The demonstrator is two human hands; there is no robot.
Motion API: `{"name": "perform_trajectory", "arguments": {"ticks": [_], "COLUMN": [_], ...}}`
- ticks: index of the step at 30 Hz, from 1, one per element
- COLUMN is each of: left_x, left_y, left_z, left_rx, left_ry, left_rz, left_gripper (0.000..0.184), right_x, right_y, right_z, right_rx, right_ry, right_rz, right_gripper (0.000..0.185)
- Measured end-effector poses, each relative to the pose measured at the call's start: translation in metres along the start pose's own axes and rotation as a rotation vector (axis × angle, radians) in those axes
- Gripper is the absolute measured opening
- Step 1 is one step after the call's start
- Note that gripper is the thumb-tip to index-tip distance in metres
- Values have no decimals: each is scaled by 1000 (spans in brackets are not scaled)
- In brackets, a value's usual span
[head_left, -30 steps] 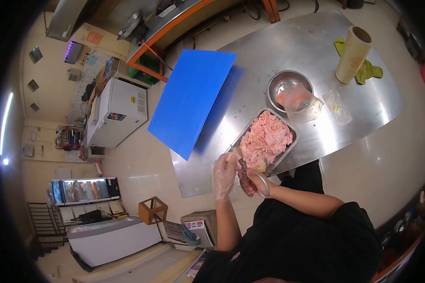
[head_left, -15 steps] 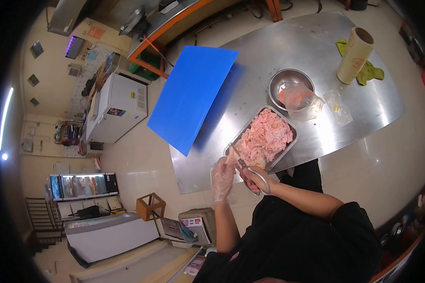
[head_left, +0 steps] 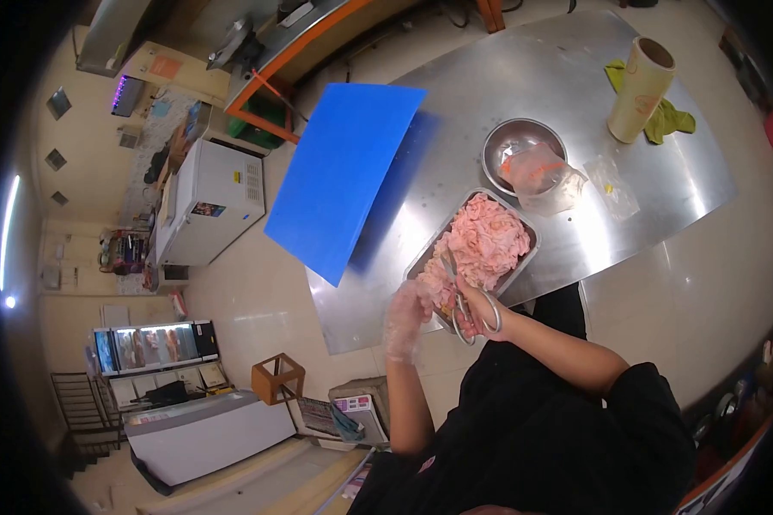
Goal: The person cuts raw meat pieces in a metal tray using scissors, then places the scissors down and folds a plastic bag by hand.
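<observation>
Pale pink raw meat (head_left: 492, 239), in soft folded pieces that look like chicken skin, is heaped in a rectangular metal tray (head_left: 524, 264) at the near edge of the table. My left hand (head_left: 405, 319), in a clear plastic glove, is at the tray's left corner. Its fingers are closed on a piece of the meat, though slightly blurred. My right hand (head_left: 474, 316) grips metal scissors (head_left: 492, 313) by their looped handles. The blades point away from me over the meat, and their tips are hard to make out.
Beyond the tray, a round steel bowl (head_left: 488, 165) holds a printed plastic bag (head_left: 541, 178). A clear packet (head_left: 614, 193) lies beside it. Farther right, a roll of wrap (head_left: 640, 94) stands by a green cloth (head_left: 672, 123). A blue board (head_left: 348, 176) occupies the table's left side.
The scissors have swung right and upward, over the meat in the tray. My left hand has shifted slightly, and the pink strip at its fingertips no longer stands out from the heap.
</observation>
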State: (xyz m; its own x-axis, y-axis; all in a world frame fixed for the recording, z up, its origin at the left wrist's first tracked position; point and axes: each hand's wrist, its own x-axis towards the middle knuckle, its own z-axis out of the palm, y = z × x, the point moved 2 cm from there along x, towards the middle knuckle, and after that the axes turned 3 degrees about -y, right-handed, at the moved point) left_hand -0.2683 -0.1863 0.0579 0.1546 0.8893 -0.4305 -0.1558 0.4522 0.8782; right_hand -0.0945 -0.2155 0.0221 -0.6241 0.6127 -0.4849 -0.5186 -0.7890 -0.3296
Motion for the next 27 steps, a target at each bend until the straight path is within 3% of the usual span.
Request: {"name": "perform_trajectory", "arguments": {"ticks": [2,5,8,11,14,15,20,24,27], "left_x": [4,10,14,17,30,33,34,43,43], "left_y": [0,-5,-10,-10,-5,-4,-19,-30,-23], "left_z": [0,-3,-4,-1,17,23,32,21,28], "left_rx": [-153,-304,-396,-385,-82,59,-74,79,-165], "left_ry": [-84,-179,-247,-122,142,239,275,351,424], "left_rz": [1,-11,-15,33,115,143,238,307,402], "left_gripper": [34,39,39,42,55,61,75,84,81], "right_x": [1,2,-12,-14,-7,-14,-25,-25,-30], "right_y": [3,12,6,11,27,20,5,5,3], "right_z": [-4,-20,-9,-13,-17,-8,24,23,26], "right_rx": [68,-172,-172,-510,-720,-785,-1068,-980,-1164], "right_ry": [-13,-51,44,132,217,237,177,121,198], "right_rz": [70,90,53,-160,-729,-715,-611,-695,-590], "right_gripper": [61,58,52,44,51,54,66,65,60]}}
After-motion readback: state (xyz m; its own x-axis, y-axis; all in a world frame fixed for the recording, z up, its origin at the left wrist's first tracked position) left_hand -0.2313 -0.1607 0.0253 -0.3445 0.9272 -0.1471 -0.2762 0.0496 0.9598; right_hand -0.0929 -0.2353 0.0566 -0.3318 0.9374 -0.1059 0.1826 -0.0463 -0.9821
